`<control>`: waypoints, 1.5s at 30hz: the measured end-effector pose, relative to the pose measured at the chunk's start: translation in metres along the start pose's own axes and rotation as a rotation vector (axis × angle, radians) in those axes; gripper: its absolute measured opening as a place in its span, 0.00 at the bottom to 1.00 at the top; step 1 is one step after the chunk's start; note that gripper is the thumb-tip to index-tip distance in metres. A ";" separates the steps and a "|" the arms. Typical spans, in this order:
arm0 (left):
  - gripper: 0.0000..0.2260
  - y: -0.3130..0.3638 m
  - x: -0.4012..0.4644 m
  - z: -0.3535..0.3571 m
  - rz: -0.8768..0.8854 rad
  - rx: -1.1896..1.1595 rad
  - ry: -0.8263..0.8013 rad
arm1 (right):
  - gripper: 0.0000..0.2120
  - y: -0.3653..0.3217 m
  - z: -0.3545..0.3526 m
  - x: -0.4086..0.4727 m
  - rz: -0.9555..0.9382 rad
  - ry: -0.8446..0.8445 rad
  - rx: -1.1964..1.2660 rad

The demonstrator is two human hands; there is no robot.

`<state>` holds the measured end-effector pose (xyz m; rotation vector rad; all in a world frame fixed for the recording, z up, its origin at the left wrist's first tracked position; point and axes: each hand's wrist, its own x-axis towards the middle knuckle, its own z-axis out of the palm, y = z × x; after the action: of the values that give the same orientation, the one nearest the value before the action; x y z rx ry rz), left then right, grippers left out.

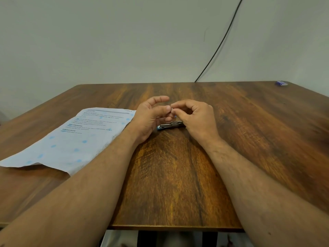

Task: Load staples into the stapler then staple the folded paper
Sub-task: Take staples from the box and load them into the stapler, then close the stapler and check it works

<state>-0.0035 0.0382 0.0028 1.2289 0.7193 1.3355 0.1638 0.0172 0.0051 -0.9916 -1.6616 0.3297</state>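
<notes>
The small stapler, a shiny metal body with a blue plastic end showing at its left tip, lies flat on the brown wood-grain table, near the middle of the tabletop and partly hidden behind both hands. Its long axis runs roughly left to right across the view, the left end slightly nearer the camera; the stepped silver metal top faces up, and whether its magazine is open cannot be told.

Just above it, the left hand and the right hand meet fingertip to fingertip. The right hand's thumb and forefinger are curled into a pinch on a tiny pale metallic piece, apparently a strip of staples, too small and blurred to make out clearly. The left hand's thumb tip touches the same spot, its other fingers loosely bent, the palm turned toward the right hand. Both bare forearms reach in from the near edge.

To the left of the stapler lies a white sheet of paper with printed dark text and pale blue dots, its near-left edge slightly lifted. A small blue box sits at the far right corner. A black cable runs down the plain pale wall.
</notes>
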 end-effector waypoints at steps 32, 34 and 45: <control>0.17 0.001 -0.001 -0.007 0.185 0.902 0.039 | 0.06 0.007 -0.002 0.005 0.059 -0.164 -0.364; 0.19 0.005 -0.003 -0.006 0.165 1.004 0.003 | 0.07 0.007 -0.002 0.006 0.072 -0.216 -0.442; 0.05 0.009 -0.007 -0.003 -0.027 1.261 0.059 | 0.08 0.004 -0.003 0.003 0.028 -0.292 -0.592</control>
<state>-0.0105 0.0303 0.0081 2.1091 1.7375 0.8211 0.1677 0.0211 0.0057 -1.4552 -2.0702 -0.0112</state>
